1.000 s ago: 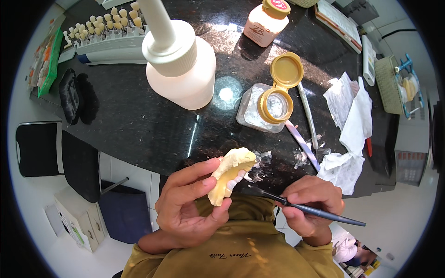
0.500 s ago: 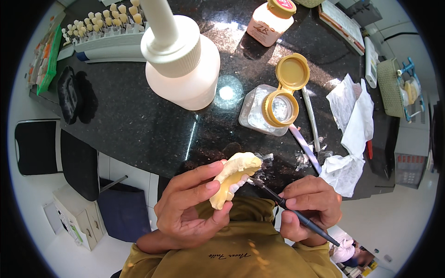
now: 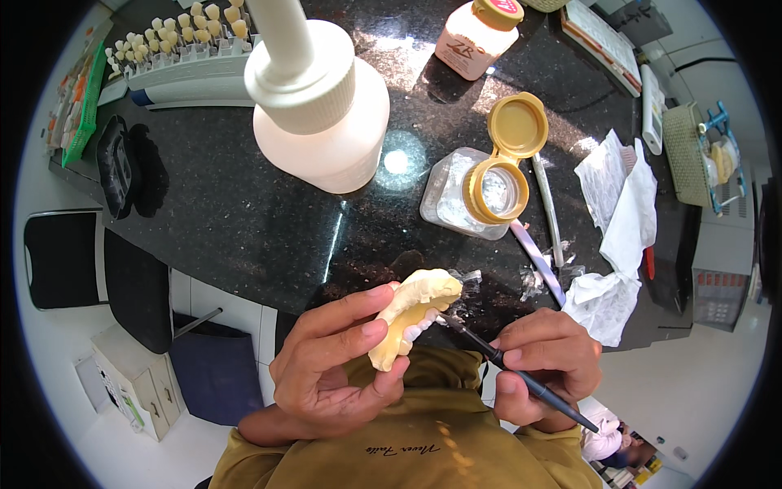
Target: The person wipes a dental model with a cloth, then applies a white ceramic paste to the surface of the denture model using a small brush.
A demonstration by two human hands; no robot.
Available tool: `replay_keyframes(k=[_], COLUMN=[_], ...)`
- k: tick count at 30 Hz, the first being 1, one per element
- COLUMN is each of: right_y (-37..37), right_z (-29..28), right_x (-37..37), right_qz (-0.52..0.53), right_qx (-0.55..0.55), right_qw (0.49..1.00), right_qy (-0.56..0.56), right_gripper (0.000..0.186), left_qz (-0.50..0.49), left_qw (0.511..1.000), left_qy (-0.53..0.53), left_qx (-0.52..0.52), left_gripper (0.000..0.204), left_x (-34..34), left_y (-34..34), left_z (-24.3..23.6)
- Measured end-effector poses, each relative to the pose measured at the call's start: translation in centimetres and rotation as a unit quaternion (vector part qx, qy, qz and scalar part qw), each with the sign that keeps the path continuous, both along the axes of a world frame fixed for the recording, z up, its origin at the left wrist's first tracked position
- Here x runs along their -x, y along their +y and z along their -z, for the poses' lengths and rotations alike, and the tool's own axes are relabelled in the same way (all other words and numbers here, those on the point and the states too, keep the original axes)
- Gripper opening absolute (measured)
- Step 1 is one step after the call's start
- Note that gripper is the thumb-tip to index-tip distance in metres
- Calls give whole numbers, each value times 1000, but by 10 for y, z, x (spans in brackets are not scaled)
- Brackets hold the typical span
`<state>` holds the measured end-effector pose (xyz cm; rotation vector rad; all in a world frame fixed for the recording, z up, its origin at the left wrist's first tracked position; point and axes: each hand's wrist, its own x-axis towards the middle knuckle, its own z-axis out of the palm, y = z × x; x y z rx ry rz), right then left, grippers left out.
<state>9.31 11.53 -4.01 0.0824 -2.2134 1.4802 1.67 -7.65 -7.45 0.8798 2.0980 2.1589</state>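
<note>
My left hand (image 3: 338, 359) grips a cream-coloured dental cast (image 3: 419, 297) between thumb and fingers, raised at the near edge of the table. A row of white teeth (image 3: 418, 328) runs along its right side. In my right hand (image 3: 550, 363) is a slim dark brush-like tool (image 3: 533, 391), pinched between thumb and fingers. Its tip is at the teeth; whether it touches them I cannot tell. Beyond the cast stands an open clear jar (image 3: 460, 196) of white powder, its gold lid flipped back. A lilac spatula (image 3: 538, 262) and a metal instrument (image 3: 550, 212) lie right of the jar.
A large white pump bottle (image 3: 326, 151) stands at centre left, before a tooth shade rack (image 3: 191, 77). A second, closed jar (image 3: 472, 45) is at the back. Crumpled white tissues (image 3: 607, 301) lie on the right. A black tray (image 3: 118, 167) sits far left on the dark table (image 3: 244, 212).
The cast has turned and shifted very slightly in my left hand. My right hand and the tool stay almost where they were.
</note>
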Motion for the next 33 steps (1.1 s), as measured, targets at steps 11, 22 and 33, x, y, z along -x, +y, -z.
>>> replay_keyframes(k=[11,22,33], right_y=[1,1,3], right_z=[0,-2,-2], right_x=[1,2,0], right_qz=[-7,1,1], right_qx=[-5,-1,15], right_qw=[1000,1000,1000], right_qy=[-1,-8,-16], right_gripper=[25,23,24], left_qz=[-2,71,69], left_qw=[1000,997,997], left_qy=[6,9,2], left_qx=[6,30,23], left_gripper=[46,46,45], left_x=[1,2,1], left_y=[0,-9,-8], left_z=[0,1,2])
